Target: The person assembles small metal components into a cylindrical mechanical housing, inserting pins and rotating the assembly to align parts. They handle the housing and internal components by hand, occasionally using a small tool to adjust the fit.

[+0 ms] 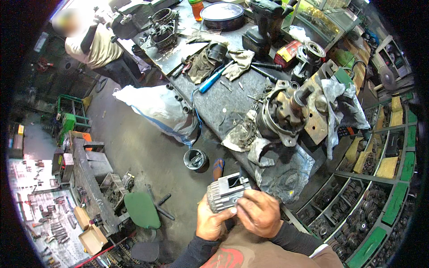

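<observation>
Repair shop: cluttered floor, gray workbench [206, 117] strewn w/ tools & parts; co-worker [100, 51] off its far L side.
Workbench: blue-handled screwdriver [210, 83] mid-top; big round housing [268, 125] on its R side; bucket [195, 159] on floor, L of its near end.
Good handling: prob. best to let L hand [209, 222] bear wt. of finned part [219, 196], keep R hand [259, 214] light & precise, turn pc. slowly; working over workbench would likely catch any loose bits.
Finned part: gray metal, btwn both hands, just off workbench's near end, recess toward workbench.
L grip: cupped round fins, thumb along lower edge.
R grip: fingers bunched, pinching lower R corner; can't tell if small pc. is btwn fingertips.
</observation>
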Demonstrator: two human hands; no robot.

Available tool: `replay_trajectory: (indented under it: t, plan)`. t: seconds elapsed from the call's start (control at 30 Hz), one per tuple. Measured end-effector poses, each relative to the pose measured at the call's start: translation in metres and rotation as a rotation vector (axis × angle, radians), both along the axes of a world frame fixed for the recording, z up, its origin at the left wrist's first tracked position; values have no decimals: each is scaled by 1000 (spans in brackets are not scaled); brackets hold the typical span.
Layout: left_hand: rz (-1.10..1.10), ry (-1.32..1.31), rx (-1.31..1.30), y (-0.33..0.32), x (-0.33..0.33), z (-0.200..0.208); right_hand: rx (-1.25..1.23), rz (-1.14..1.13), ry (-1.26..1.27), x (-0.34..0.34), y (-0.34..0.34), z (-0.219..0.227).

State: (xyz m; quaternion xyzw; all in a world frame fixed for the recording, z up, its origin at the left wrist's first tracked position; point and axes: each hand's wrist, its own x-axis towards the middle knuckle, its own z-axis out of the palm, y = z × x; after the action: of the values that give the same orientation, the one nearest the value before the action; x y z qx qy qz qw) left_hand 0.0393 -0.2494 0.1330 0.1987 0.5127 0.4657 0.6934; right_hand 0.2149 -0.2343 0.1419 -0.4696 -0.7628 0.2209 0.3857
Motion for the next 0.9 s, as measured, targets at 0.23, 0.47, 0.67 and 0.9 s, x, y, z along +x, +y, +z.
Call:
replay_trajectory:
  t: [0.23, 0.47, 0.67, 0.9]
  plan:
    - [-26, -189, -130, 76, -81, -31, -217, 73, -7, -69, 76, -17]
    - [-129, 8, -145, 162, -150, -45, -406, -308, -66, -63, 172, -9]
    - [-143, 137, -111, 221, -177, -54, -335, -436, -309, -55, 260, -41]
    - [-158, 118, -154, 251, -187, -55, -367, -771, -725, -22, 292, -87]
